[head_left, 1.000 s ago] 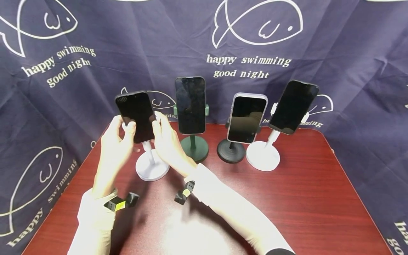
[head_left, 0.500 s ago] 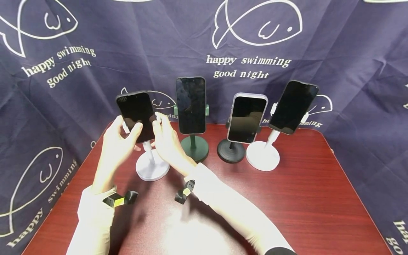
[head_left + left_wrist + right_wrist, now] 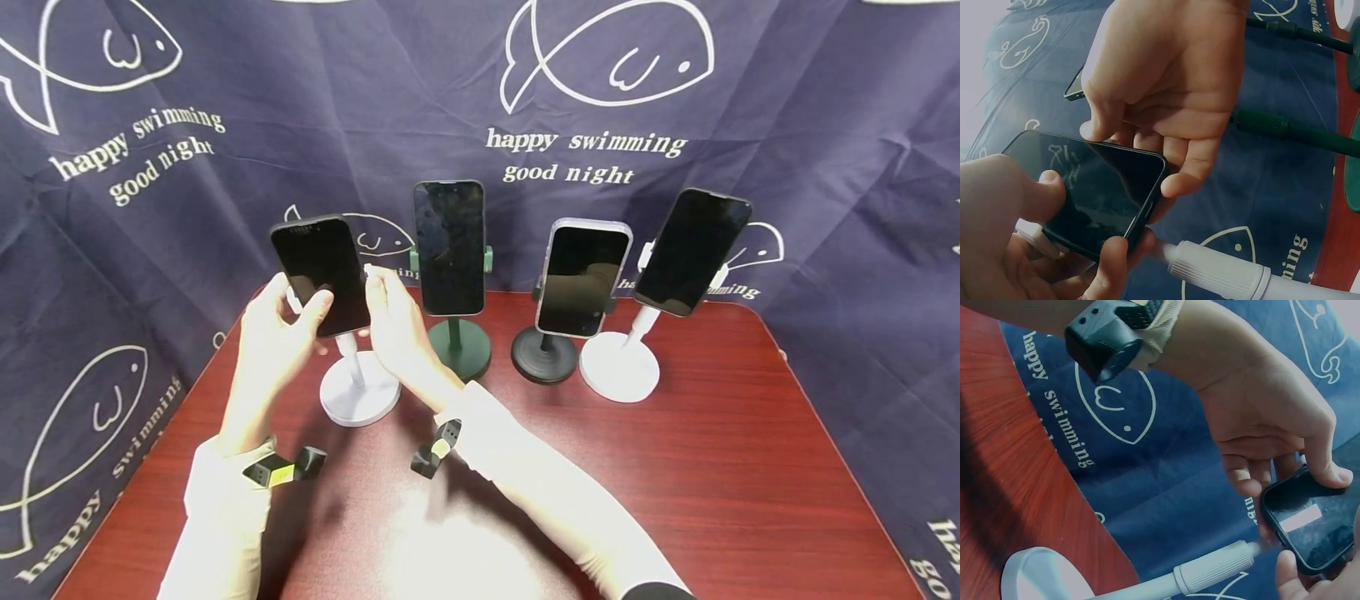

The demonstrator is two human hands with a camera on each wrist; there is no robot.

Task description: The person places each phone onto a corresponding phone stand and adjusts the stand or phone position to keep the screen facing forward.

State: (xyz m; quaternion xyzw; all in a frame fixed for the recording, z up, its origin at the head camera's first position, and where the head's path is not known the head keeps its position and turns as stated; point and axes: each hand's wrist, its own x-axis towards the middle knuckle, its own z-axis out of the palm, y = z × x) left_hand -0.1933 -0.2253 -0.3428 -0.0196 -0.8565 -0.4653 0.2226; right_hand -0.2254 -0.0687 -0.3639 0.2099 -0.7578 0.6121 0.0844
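Note:
A black smartphone (image 3: pixel 318 271) sits tilted in a white phone stand (image 3: pixel 360 398) at the table's left. My left hand (image 3: pixel 272 340) grips its left side, thumb on the dark screen and fingers behind. On the opposite side, my right hand (image 3: pixel 401 329) holds the edge between thumb and curled fingers. In the left wrist view the smartphone (image 3: pixel 1104 194) lies between both hands, above the stand's white ribbed neck (image 3: pixel 1213 269). The right wrist view shows my right thumb (image 3: pixel 1334 475) at the smartphone's edge. The stand's clamp is mostly hidden by the hands.
Further right stand a green stand (image 3: pixel 459 350) with a phone (image 3: pixel 450 250), a black stand (image 3: pixel 543 357) with a pale-edged phone (image 3: pixel 583 279), and another white stand (image 3: pixel 618 368) with a tilted phone (image 3: pixel 692 250). A dark blue fish-print cloth (image 3: pixel 420 92) hangs behind the red table (image 3: pixel 712 467).
My left thumb has slid further right over the screen. My right thumb has shifted slightly right, off the screen's face to its edge. The smartphone and stands have hardly moved.

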